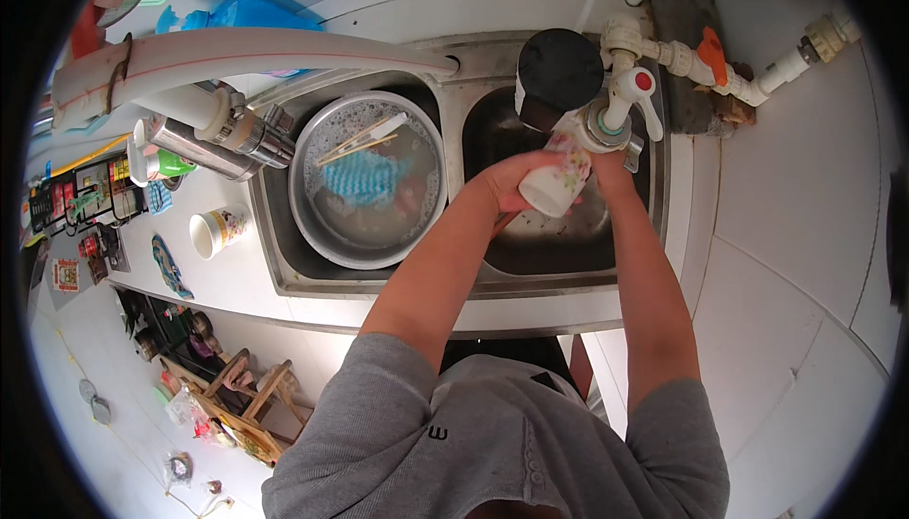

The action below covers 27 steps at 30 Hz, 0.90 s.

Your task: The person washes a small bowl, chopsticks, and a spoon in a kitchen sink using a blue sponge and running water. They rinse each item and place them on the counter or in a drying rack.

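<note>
My left hand (522, 174) grips a white cup with a floral print (561, 178), tilted over the right basin (525, 249) of a double stainless steel sink. Just beneath the tap (609, 121) is my right hand (611, 167), close beside the cup. The tap covers most of its fingers, so its hold is hidden. In the left basin sits a round metal bowl (298, 221) of cloudy, foamy water. A blue-and-white striped cloth (361, 178) lies in it, along with thin wooden sticks (358, 142) and a small white-ended utensil (389, 125).
A black round-topped object (559, 68) stands behind the right basin. Left of the sink, another patterned cup (216, 230) lies on the counter near a folded cloth (170, 267). A thick white pipe (270, 50) crosses above the left basin, near a metal-fitted pipe (248, 139).
</note>
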{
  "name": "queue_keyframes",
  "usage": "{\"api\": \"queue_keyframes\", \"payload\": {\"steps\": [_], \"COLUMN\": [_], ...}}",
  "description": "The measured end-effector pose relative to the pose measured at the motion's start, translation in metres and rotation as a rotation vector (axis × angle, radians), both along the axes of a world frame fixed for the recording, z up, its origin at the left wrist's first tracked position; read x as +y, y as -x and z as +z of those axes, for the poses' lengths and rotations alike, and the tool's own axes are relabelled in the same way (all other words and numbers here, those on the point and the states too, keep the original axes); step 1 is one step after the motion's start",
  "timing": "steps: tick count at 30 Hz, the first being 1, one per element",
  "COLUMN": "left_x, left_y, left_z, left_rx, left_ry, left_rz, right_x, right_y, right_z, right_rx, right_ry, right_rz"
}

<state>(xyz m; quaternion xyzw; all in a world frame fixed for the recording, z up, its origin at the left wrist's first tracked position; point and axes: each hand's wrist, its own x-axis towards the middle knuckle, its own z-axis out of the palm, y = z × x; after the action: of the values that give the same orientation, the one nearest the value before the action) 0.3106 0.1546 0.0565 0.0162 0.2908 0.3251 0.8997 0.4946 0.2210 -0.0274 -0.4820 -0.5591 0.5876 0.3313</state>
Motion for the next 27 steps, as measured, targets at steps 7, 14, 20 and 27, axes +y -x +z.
{"api": "queue_keyframes", "payload": {"steps": [7,14,20,27], "left_x": [0.007,-0.011,-0.016,-0.017], "left_y": [-0.035,-0.041,-0.052,-0.032], "left_z": [-0.002,-0.028,-0.032,-0.064], "left_rx": [0.913,1.223,1.366,0.842], "left_ry": [-0.204,-0.473,-0.627,-0.484], "left_rz": [0.089,0.233,0.218,0.359], "right_x": [0.000,-0.017,-0.035,-0.040], "right_y": [-0.023,0.007,0.012,0.013], "right_z": [-0.027,0.069,0.087,0.091], "right_rx": [-0.003,0.057,-0.050,-0.388], "right_ry": [0.129,0.460,0.113,-0.274], "right_rz": [-0.153,0.097,0.004,0.039]}}
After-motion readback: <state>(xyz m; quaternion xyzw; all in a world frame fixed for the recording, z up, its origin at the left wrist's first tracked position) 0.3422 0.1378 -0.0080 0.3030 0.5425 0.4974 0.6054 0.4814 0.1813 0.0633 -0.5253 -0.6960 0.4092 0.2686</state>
